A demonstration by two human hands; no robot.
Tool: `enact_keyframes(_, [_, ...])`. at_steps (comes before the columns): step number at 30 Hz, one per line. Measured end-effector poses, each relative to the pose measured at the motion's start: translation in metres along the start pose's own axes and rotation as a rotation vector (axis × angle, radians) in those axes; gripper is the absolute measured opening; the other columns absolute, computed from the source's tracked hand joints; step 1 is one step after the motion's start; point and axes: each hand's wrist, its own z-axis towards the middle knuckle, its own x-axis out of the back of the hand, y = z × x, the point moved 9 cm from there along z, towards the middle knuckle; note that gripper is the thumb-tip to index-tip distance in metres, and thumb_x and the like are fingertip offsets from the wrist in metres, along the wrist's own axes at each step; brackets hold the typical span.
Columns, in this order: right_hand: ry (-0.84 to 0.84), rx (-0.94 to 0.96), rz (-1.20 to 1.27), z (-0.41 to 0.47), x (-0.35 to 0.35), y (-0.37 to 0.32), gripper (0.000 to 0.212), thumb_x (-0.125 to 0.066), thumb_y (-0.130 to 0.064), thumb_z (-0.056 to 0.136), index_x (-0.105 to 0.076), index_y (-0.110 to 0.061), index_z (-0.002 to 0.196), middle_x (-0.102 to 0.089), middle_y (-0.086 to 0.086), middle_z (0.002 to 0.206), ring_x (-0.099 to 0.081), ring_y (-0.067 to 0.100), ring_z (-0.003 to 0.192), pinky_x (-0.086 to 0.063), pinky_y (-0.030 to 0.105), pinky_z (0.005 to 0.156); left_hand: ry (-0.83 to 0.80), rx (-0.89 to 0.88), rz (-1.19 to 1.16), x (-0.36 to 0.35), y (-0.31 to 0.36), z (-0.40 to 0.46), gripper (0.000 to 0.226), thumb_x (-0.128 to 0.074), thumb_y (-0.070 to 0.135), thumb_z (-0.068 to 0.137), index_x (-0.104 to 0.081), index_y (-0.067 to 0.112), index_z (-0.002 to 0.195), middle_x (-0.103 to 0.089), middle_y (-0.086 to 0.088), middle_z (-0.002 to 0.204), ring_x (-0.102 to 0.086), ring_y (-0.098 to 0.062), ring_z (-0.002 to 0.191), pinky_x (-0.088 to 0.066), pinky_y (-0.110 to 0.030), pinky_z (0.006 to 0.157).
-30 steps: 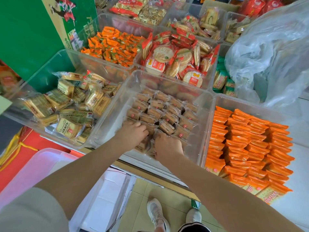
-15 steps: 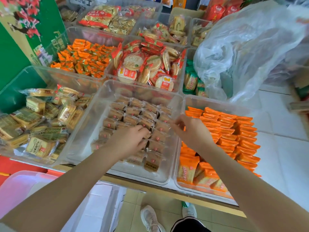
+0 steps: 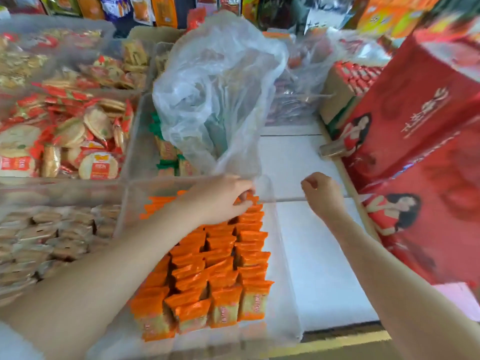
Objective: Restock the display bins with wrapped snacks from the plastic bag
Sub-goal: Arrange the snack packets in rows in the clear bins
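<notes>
Both hands have left the bin of brown wrapped snacks (image 3: 49, 229) they were tidying a second ago and swung over to the right side of the display. Now the left hand (image 3: 220, 197) reaches across the far end of the bin of orange packets (image 3: 220, 271), fingers curled and pinching the lower hem of the plastic bag (image 3: 215, 81). Out to its right, the right hand (image 3: 320, 194) hangs over the white bench (image 3: 306, 255), loosely fisted and holding nothing I can make out (its fingertips face away, so a thin fold of film cannot be ruled out).

That bag slumps just beyond both hands, over the bin of green-trimmed packets (image 3: 168, 157), its long axis rising up and away towards the back shelves. Its mouth looks to hang at the near lower edge, right at the left hand, which is much the nearer. Probably the right hand must come left to spread the opening.
</notes>
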Motion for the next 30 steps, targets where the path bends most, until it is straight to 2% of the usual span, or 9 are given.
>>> enact_keyframes(3, [0.02, 0.057, -0.201, 0.062, 0.021, 0.043, 0.017, -0.05, -0.013, 0.089, -0.064, -0.005, 0.095, -0.063, 0.012, 0.095, -0.057, 0.032, 0.096, -0.041, 0.034, 0.077, 0.051, 0.046, -0.031, -0.001, 0.009, 0.069, 0.026, -0.056, 0.028, 0.09, -0.059, 0.021, 0.115, -0.062, 0.007, 0.102, -0.053, -0.011, 0.081, -0.045, -0.028, 0.077])
enact_keyframes(6, [-0.018, 0.201, -0.39, 0.137, 0.015, 0.074, 0.026, -0.051, -0.011, 0.087, -0.06, -0.006, 0.111, -0.059, 0.016, 0.113, -0.051, 0.035, 0.11, -0.042, 0.039, 0.09, 0.089, 0.079, -0.018, -0.006, 0.011, 0.135, 0.028, -0.055, 0.029, 0.09, -0.058, 0.021, 0.117, -0.061, 0.008, 0.104, -0.048, -0.009, 0.078, -0.042, -0.026, 0.072])
enact_keyframes(9, [-0.086, 0.284, -0.647, 0.197, -0.003, 0.092, 0.033, -0.046, -0.004, 0.087, -0.051, -0.008, 0.119, -0.052, 0.015, 0.122, -0.047, 0.033, 0.114, -0.045, 0.042, 0.089, 0.107, 0.097, 0.036, -0.015, 0.007, 0.178, 0.029, -0.052, 0.031, 0.091, -0.056, 0.023, 0.119, -0.061, 0.01, 0.103, -0.046, -0.008, 0.077, -0.042, -0.028, 0.07])
enact_keyframes(16, [-0.122, 0.458, -0.989, 0.261, -0.04, 0.116, 0.047, -0.045, -0.013, 0.09, -0.035, -0.012, 0.136, -0.039, 0.014, 0.139, -0.027, 0.03, 0.134, -0.023, 0.042, 0.111, 0.119, 0.186, 0.066, -0.026, -0.014, 0.187, 0.028, -0.055, 0.027, 0.088, -0.06, 0.017, 0.114, -0.055, 0.011, 0.093, -0.05, -0.013, 0.075, -0.043, -0.028, 0.068])
enact_keyframes(19, [-0.143, 0.421, -0.974, 0.28, -0.044, 0.125, 0.042, -0.041, -0.021, 0.092, -0.039, -0.016, 0.133, -0.045, 0.01, 0.135, -0.033, 0.028, 0.128, -0.024, 0.04, 0.108, 0.139, 0.214, 0.083, -0.024, -0.018, 0.171, 0.025, -0.059, 0.021, 0.088, -0.064, 0.014, 0.111, -0.054, 0.01, 0.089, -0.046, -0.009, 0.071, -0.043, -0.027, 0.065])
enact_keyframes(22, [-0.169, 0.41, -1.016, 0.29, -0.042, 0.127, 0.038, -0.053, -0.029, 0.087, -0.046, -0.018, 0.123, -0.053, 0.007, 0.122, -0.046, 0.026, 0.115, -0.036, 0.037, 0.097, 0.154, 0.184, 0.082, -0.018, -0.015, 0.149, 0.018, -0.063, 0.016, 0.085, -0.068, 0.01, 0.102, -0.062, 0.004, 0.085, -0.048, -0.009, 0.068, -0.047, -0.03, 0.06])
enact_keyframes(25, [-0.24, 0.288, -0.654, 0.272, -0.033, 0.113, 0.042, -0.066, -0.039, 0.078, -0.053, -0.014, 0.108, -0.061, 0.008, 0.104, -0.057, 0.028, 0.1, -0.044, 0.036, 0.082, 0.153, 0.207, 0.083, -0.015, -0.021, 0.127, 0.018, -0.062, 0.018, 0.084, -0.069, 0.011, 0.098, -0.066, 0.001, 0.088, -0.051, -0.008, 0.066, -0.044, -0.023, 0.056])
enact_keyframes(28, [-0.412, 0.125, 0.251, 0.223, -0.025, 0.068, 0.032, -0.073, -0.036, 0.074, -0.062, -0.015, 0.096, -0.067, 0.0, 0.085, -0.063, 0.019, 0.08, -0.049, 0.036, 0.075, 0.192, 0.234, 0.084, -0.01, -0.023, 0.098, 0.014, -0.071, 0.012, 0.079, -0.069, 0.012, 0.092, -0.06, 0.01, 0.08, -0.043, 0.001, 0.057, -0.031, -0.008, 0.053])
enact_keyframes(30, [-0.534, 0.049, 0.758, 0.177, -0.013, 0.026, 0.016, -0.064, -0.027, 0.086, -0.064, -0.014, 0.094, -0.067, 0.002, 0.086, -0.062, 0.017, 0.08, -0.047, 0.034, 0.078, 0.214, 0.268, 0.058, -0.006, -0.024, 0.073, 0.016, -0.073, 0.009, 0.077, -0.068, 0.013, 0.091, -0.058, 0.012, 0.079, -0.043, 0.003, 0.057, -0.035, -0.01, 0.053])
